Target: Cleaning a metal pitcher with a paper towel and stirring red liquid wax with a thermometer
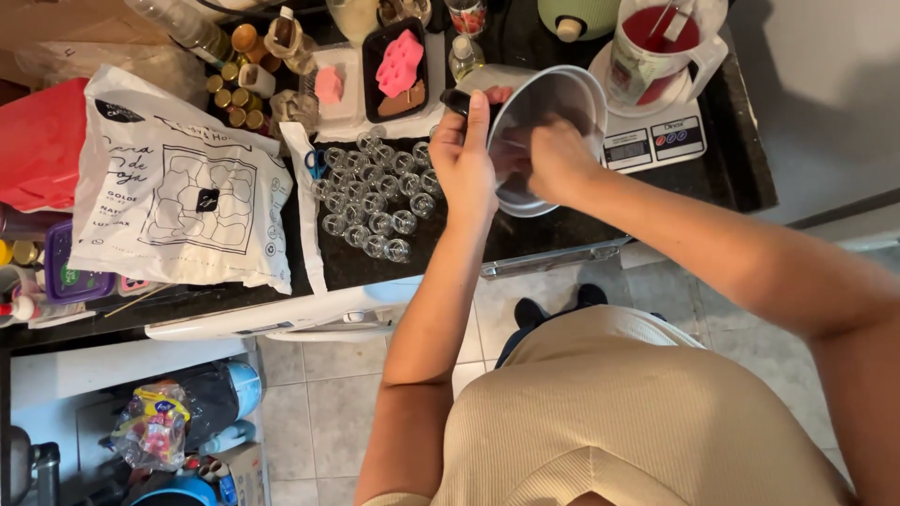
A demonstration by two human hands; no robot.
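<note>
Steel bowl [553, 103] was tilted above the dark counter [741, 178] near its front edge; the left hand [466, 164] had its grip closed on the black handle [457, 100], while the right hand [553, 159] reached inside, fingers apparently curled, beside clustered small glass jars [375, 192]

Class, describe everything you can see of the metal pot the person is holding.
The metal pot is round, shiny and steel-looking, with a black handle. It is tilted above the dark countertop, its opening turned toward the person. The left hand grips the handle; the right hand reaches inside. A digital scale sits just behind it.
</note>
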